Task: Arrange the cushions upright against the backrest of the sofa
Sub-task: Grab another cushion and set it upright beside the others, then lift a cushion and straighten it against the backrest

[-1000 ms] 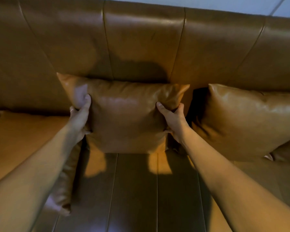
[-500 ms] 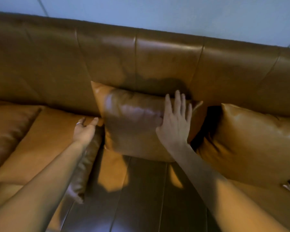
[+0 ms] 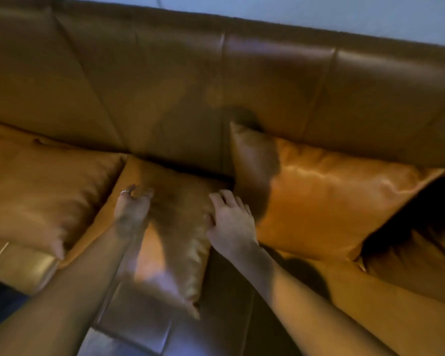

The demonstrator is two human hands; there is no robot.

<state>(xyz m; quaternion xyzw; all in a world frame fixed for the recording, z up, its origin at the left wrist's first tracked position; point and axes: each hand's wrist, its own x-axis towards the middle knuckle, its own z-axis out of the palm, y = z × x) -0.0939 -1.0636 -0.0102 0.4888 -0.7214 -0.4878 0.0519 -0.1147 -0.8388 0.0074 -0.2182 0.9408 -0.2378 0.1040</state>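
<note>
A tan leather cushion [image 3: 331, 201] stands upright against the sofa backrest [image 3: 267, 80], right of centre. To its left, a second cushion [image 3: 175, 242] lies flat on the seat. My left hand [image 3: 132, 211] is over that flat cushion's left part, fingers curled and apart, a ring on one finger. At the same cushion's right edge is my right hand [image 3: 230, 222], its fingers spread on the leather. Neither hand visibly grips anything; the frame is blurred. A third cushion [image 3: 44, 191] lies flat at the far left.
Another cushion [image 3: 421, 258] sits in shadow at the far right, partly behind the upright one. The glossy sofa seat [image 3: 144, 330] runs along the bottom. A pale wall [image 3: 319, 11] shows above the backrest.
Both hands have let go of the upright cushion and moved left and down onto the flat cushion. The view has swung left, bringing the far-left cushion into sight.
</note>
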